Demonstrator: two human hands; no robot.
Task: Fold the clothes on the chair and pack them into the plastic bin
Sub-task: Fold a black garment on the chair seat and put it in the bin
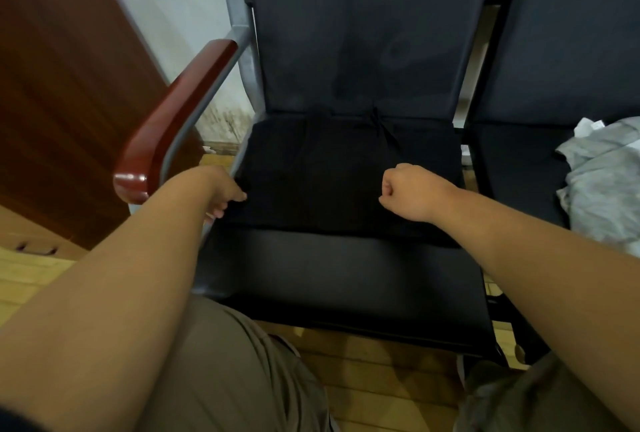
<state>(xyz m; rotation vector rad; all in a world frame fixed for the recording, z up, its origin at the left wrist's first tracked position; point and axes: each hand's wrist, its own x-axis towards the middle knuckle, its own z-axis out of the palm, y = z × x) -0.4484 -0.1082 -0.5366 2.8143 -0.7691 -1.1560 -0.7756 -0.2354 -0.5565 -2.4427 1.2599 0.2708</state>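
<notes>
We are folding the black shorts (pixel 332 168): left hand (pixel 223 194) fingers pinch their left edge, right hand (pixel 407 190) fingers curled, hold unclear. The next move probably calls for carrying that edge rightward.

The armrest (pixel 180 109) stands close left of the left grip (pixel 225 197). Between it and the right grip (pixel 407 192) lies only flat black cloth (pixel 311 182). The backrest (pixel 363 33) closes the far side.

Plain black garment (pixel 346 171) on a dark charcoal chair (pixel 367 33); glossy reddish-brown armrest (pixel 180 109) at left; heathered grey garment (pixel 602 182) at right edge.
</notes>
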